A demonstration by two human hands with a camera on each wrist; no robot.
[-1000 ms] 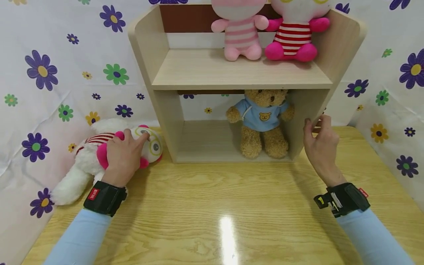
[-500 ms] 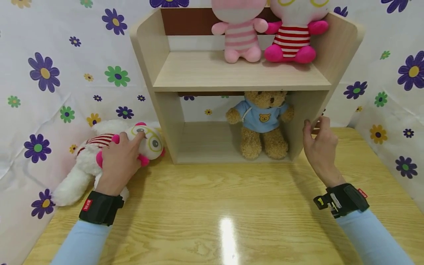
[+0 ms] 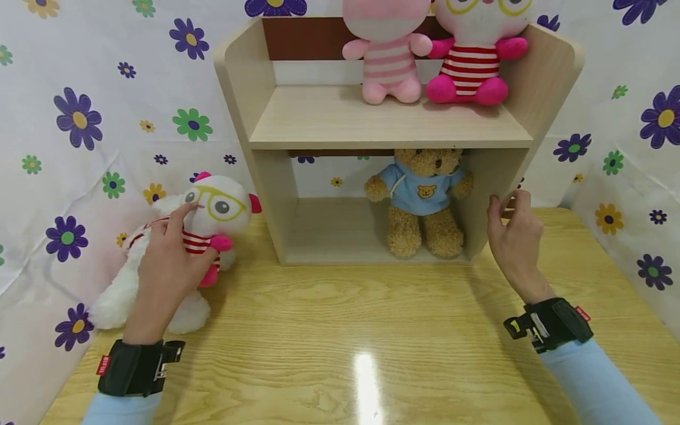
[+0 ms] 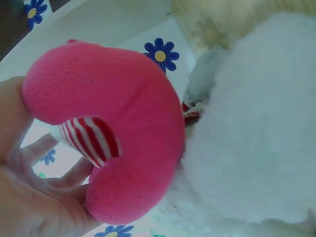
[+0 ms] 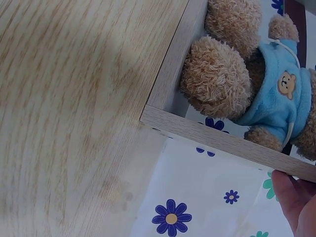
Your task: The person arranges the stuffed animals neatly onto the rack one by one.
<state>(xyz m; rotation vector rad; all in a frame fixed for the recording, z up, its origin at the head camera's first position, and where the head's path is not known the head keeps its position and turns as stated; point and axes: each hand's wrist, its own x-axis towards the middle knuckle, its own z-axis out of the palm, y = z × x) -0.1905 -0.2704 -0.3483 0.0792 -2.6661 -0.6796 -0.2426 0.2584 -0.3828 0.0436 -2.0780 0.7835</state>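
One doll point(image 3: 219, 226) now more upright

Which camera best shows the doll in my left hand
The head view: there the doll in your left hand shows most of its face. Left wrist: only its pink lower part and stripes. Right wrist: none of it.

It looks like a toy corner: plush toys point(image 3: 220, 218), shelf point(image 3: 319, 118), flowered sheeting point(image 3: 127, 112).
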